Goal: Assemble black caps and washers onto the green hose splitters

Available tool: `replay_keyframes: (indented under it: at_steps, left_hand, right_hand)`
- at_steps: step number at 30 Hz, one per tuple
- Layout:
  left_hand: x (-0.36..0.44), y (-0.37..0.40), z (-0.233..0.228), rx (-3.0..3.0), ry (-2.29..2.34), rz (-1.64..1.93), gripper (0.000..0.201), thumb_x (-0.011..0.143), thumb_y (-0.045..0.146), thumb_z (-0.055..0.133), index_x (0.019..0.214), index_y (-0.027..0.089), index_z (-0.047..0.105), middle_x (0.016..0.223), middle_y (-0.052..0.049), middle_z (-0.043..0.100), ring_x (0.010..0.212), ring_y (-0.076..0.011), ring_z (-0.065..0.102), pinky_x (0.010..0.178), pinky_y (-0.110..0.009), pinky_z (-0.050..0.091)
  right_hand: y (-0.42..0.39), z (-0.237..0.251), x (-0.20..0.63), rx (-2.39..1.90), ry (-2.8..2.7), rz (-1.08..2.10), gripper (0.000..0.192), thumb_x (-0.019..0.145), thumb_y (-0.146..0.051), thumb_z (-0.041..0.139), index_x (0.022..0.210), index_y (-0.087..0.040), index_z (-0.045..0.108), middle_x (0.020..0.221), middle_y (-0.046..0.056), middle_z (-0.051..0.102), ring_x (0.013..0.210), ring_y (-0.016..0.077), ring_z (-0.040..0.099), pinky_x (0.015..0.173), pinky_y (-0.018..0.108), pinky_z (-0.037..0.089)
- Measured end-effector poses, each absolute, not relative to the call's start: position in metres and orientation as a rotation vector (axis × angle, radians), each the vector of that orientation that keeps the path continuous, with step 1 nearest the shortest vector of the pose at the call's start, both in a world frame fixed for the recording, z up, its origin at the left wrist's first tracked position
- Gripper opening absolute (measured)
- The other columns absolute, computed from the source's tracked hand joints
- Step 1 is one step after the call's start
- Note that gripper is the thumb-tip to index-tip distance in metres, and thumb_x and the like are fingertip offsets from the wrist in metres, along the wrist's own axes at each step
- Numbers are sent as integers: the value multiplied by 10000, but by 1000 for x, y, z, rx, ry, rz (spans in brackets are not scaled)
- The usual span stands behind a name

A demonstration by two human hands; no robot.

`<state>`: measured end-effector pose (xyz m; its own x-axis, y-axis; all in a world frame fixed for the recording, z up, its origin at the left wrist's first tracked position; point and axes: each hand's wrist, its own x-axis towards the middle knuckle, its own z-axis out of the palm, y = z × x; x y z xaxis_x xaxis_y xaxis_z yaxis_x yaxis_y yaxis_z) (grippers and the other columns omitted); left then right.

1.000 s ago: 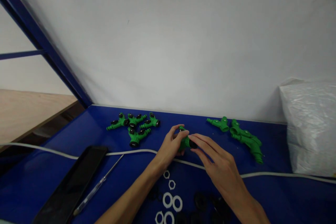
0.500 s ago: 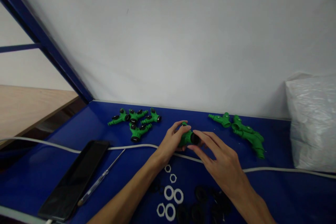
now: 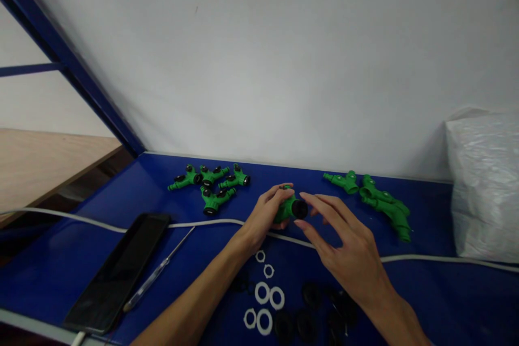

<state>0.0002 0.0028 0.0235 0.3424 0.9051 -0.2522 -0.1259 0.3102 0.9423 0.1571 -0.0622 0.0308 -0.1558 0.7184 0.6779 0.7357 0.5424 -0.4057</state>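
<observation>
Nearest edge: white rings (image 3: 263, 300) and black rings (image 3: 312, 313) scattered on the blue desk (image 3: 57, 259), between the two forearms.
Left of the forearms: black phone (image 3: 117, 273) lying flat, with a thin screwdriver (image 3: 158, 270) just beside it.
Cable: white cable (image 3: 203, 224) running across the desk from left to right, passing under both wrists.
Right hand (image 3: 348, 251): palm down, fingers spread and apart, gripping nothing; fingertips just beside the black end of the green fitting, contact too fine to tell.
Left hand (image 3: 265, 213): fingers and thumb clamped around the green fitting (image 3: 290, 208), held just above the desk in the middle of the scene.
Fitting: green body, black cap facing the right hand.
Farther left: cluster of green fittings with black caps (image 3: 211, 181) lying on the desk near the wall.
Farther right: green fittings without caps (image 3: 377, 200) in a loose row.
Far right: white plastic bag (image 3: 484, 184) resting against the white wall (image 3: 284, 54).
Far left: blue frame post (image 3: 73, 70) slanting up from the desk corner.
</observation>
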Motion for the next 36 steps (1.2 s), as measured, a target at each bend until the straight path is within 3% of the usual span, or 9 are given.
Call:
replay_keyframes:
  at_steps: [4, 10, 14, 17, 22, 28, 32, 36]
  left_hand:
    - [0, 3, 23, 1004, 974, 850, 464, 836, 509, 640, 1223, 257, 685, 873, 6, 600, 594, -83, 484, 539, -205, 358]
    - [0, 4, 21, 1028, 945, 849, 508, 836, 543, 631, 1234, 228, 662, 743, 34, 538, 495, -65, 442, 518, -216, 340]
    - [0, 4, 22, 1022, 964, 855, 494, 828, 531, 639, 1221, 234, 676, 792, 17, 583, 514, -70, 462, 530, -226, 364]
    - [0, 3, 24, 1015, 975, 854, 483, 830, 508, 642, 1231, 241, 675, 819, 11, 599, 543, -77, 482, 545, -228, 384]
    - [1, 3, 26, 1033, 985, 839, 497, 840, 493, 633, 1258, 225, 652, 741, 28, 550, 498, -74, 459, 499, -219, 336]
    - [1, 4, 24, 1018, 996, 841, 484, 840, 486, 640, 1250, 231, 660, 792, 12, 594, 534, -80, 481, 530, -224, 382]
    - [0, 5, 23, 1024, 972, 855, 515, 833, 495, 647, 1266, 215, 646, 743, 22, 564, 521, -83, 474, 511, -217, 367]
    - [2, 4, 25, 1043, 1006, 840, 548, 835, 479, 636, 1312, 210, 617, 724, 28, 556, 523, -88, 472, 500, -211, 361]
  right_hand:
    - [-61, 28, 157, -1181, -1932, -3, 306, 981, -290, 628, 1282, -236, 624, 1191, 107, 650, 1028, 213, 709, 857, 326, 621]
    - [-59, 31, 160, -1242, -1808, -70, 160, 967, -308, 647, 1093, -216, 684, 1069, 93, 657, 912, 211, 715, 819, 346, 626]
    - [-61, 32, 159, -1177, -1892, -16, 286, 984, -261, 619, 1269, -253, 634, 1202, 109, 622, 1017, 213, 691, 860, 360, 619]
    - [-61, 30, 158, -1163, -1948, 16, 310, 985, -267, 617, 1294, -248, 627, 1256, 117, 599, 1086, 223, 669, 914, 378, 605]
    - [-58, 29, 162, -1253, -1826, -66, 161, 976, -297, 629, 1088, -206, 699, 1152, 115, 631, 1007, 233, 689, 866, 382, 614]
    - [-59, 29, 161, -1145, -1979, 24, 360, 962, -237, 648, 1319, -238, 603, 1288, 122, 590, 1159, 233, 637, 954, 382, 590]
    - [-58, 24, 163, -1138, -2068, -1, 366, 987, -148, 576, 1339, -248, 589, 1289, 112, 597, 1194, 217, 624, 1014, 395, 562]
    - [-55, 18, 166, -1170, -2078, -90, 311, 995, -177, 578, 1305, -187, 604, 1203, 129, 647, 1099, 241, 669, 958, 427, 585]
